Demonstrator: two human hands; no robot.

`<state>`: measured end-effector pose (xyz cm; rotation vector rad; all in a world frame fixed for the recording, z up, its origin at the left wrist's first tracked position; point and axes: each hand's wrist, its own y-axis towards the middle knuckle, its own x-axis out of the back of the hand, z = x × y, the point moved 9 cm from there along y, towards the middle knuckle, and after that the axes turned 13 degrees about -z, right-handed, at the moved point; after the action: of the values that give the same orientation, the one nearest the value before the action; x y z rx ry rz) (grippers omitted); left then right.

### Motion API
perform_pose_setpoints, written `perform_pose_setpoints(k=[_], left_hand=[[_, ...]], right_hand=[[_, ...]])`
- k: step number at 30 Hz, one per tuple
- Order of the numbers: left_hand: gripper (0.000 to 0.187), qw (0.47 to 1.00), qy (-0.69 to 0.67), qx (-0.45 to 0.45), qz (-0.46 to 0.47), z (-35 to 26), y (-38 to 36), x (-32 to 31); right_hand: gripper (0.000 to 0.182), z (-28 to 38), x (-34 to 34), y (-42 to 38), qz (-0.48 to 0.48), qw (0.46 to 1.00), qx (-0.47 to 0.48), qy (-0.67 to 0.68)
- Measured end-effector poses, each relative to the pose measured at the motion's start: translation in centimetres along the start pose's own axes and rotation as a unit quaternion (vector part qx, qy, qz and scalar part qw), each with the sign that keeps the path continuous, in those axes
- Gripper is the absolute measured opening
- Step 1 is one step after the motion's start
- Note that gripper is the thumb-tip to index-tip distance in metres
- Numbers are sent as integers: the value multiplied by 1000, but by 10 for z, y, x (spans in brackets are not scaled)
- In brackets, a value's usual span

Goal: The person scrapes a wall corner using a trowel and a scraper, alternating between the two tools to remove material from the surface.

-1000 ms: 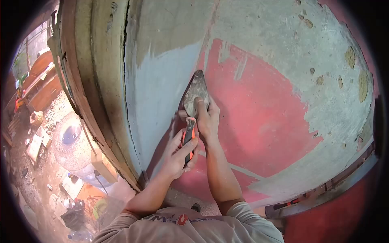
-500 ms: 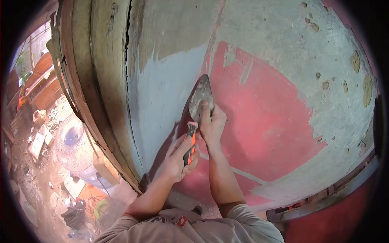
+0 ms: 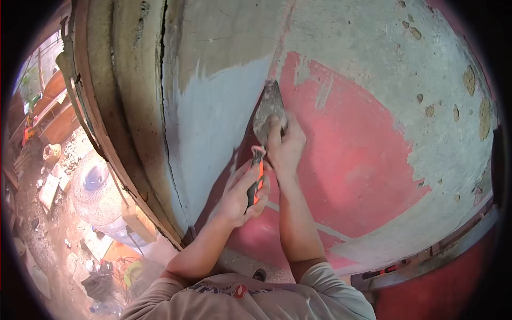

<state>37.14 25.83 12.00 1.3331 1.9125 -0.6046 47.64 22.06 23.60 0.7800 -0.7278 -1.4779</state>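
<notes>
A worn pointed trowel blade point(image 3: 269, 109), smeared with grey, lies against the wall with its tip upward at the seam between the whitish strip and the pink patch point(image 3: 352, 160). My right hand point(image 3: 285, 146) grips the lower blade, thumb pressed on its face and fingers curled behind its right edge. Lower left, my left hand point(image 3: 240, 194) is wrapped round the trowel's black-and-orange handle point(image 3: 256, 178), whose butt shows above the fist. The whitish painted strip point(image 3: 218, 117) runs up left of the blade.
Bare grey wall point(image 3: 373, 37) with pits surrounds the pink patch. At left stands a cracked wooden frame point(image 3: 133, 106). Beyond it, a large clear water bottle point(image 3: 96, 192) and scattered debris lie on the ground. A ledge point(image 3: 426, 261) holding tools runs along the lower right.
Both hands and the trowel have moved up the wall and slightly right along the seam. The grips look the same.
</notes>
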Motion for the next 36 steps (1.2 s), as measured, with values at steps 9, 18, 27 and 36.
perform_pose_setpoints(k=[9,18,27,36], left_hand=[[33,1000,13,6,-3,8,-2,12],[33,999,-31,5,14,0,5,0],[32,998,-45,-3,39,-18,14,-19],[31,998,-24,-32,42,-35,23,-29]], right_hand=[[40,-6,-3,-11,57,991,120,13],[40,11,-4,2,48,990,135,-1],[39,23,-16,31,80,995,59,-22],[37,34,-22,48,69,993,88,-38]])
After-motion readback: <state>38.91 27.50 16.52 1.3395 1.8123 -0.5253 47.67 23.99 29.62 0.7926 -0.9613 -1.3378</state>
